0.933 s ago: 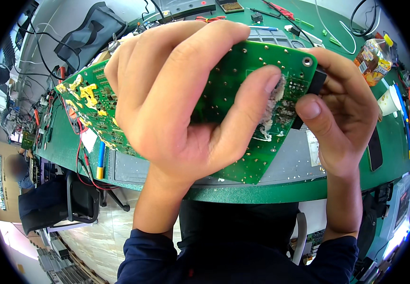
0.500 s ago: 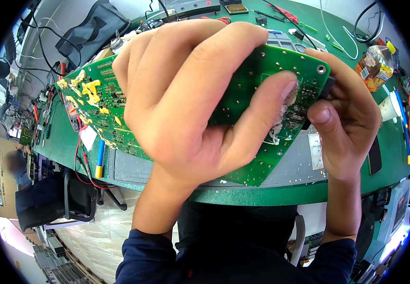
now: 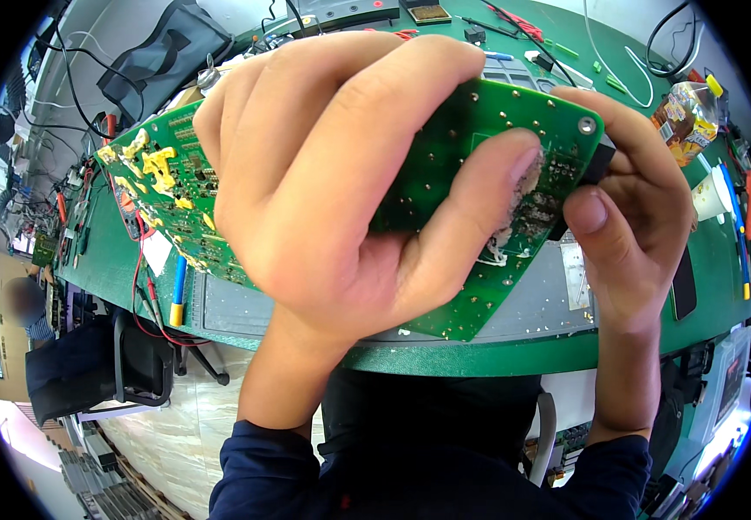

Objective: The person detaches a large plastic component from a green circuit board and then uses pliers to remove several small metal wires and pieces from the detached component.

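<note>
A large green circuit board (image 3: 458, 113) is raised at a tilt above the workbench, its soldered face toward me. My left hand (image 3: 306, 191) is closed over its middle, and the thumb presses on the face beside a patch of crumbly grey-white residue (image 3: 498, 247). Lumps of yellow glue (image 3: 161, 169) cover the board's left end. At the right end, my right hand (image 3: 640, 225) grips the edge around a black part (image 3: 598, 163) on the far side. Its fingers go behind the board, so their tips are partly hidden. Much of the board lies behind my left hand.
Beneath the board is a grey mat (image 3: 237, 308) sprinkled with crumbs, on a green bench (image 3: 471, 360). A blue-and-yellow pen-like tool (image 3: 179, 290) and a multimeter (image 3: 133, 217) with leads are at left. At right are a phone (image 3: 684, 286), a paper cup (image 3: 712, 195) and a bottle (image 3: 687, 117).
The board and my left hand have shifted very slightly left. Both hands keep the same hold, with the left thumb still against the residue patch.
</note>
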`<state>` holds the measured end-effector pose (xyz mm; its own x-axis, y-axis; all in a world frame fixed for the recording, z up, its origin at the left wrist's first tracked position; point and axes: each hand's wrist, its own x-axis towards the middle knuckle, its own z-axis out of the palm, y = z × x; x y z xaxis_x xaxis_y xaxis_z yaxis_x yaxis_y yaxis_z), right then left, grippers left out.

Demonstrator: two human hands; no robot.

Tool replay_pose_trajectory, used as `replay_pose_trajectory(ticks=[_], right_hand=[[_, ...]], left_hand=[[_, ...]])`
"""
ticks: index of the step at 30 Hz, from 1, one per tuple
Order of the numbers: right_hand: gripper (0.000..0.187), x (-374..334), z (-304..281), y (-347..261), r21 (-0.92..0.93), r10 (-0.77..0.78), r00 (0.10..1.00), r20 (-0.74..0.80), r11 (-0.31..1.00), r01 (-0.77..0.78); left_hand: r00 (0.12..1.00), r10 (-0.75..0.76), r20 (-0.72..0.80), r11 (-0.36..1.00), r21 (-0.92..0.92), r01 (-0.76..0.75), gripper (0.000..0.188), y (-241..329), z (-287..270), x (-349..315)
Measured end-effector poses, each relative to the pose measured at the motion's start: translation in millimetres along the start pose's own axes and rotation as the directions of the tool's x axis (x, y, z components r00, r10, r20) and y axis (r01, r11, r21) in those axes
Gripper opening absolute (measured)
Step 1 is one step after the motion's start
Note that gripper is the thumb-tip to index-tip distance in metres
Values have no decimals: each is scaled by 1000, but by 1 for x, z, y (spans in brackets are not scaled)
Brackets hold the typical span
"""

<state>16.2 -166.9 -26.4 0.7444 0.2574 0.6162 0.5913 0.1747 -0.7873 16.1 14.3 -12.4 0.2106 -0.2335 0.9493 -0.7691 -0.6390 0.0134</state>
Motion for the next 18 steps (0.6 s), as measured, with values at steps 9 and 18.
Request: replay_pose_trajectory(ticks=[9, 18], right_hand=[[50, 0, -8, 3, 168, 106, 990, 89, 978, -120], [50, -1, -7, 3, 57, 20, 996, 91, 998, -25]], left_hand=[[1000, 3, 15, 1000, 4, -3, 27, 2, 0, 2], [998, 27, 52, 1000, 10, -27, 32, 1, -3, 2]])
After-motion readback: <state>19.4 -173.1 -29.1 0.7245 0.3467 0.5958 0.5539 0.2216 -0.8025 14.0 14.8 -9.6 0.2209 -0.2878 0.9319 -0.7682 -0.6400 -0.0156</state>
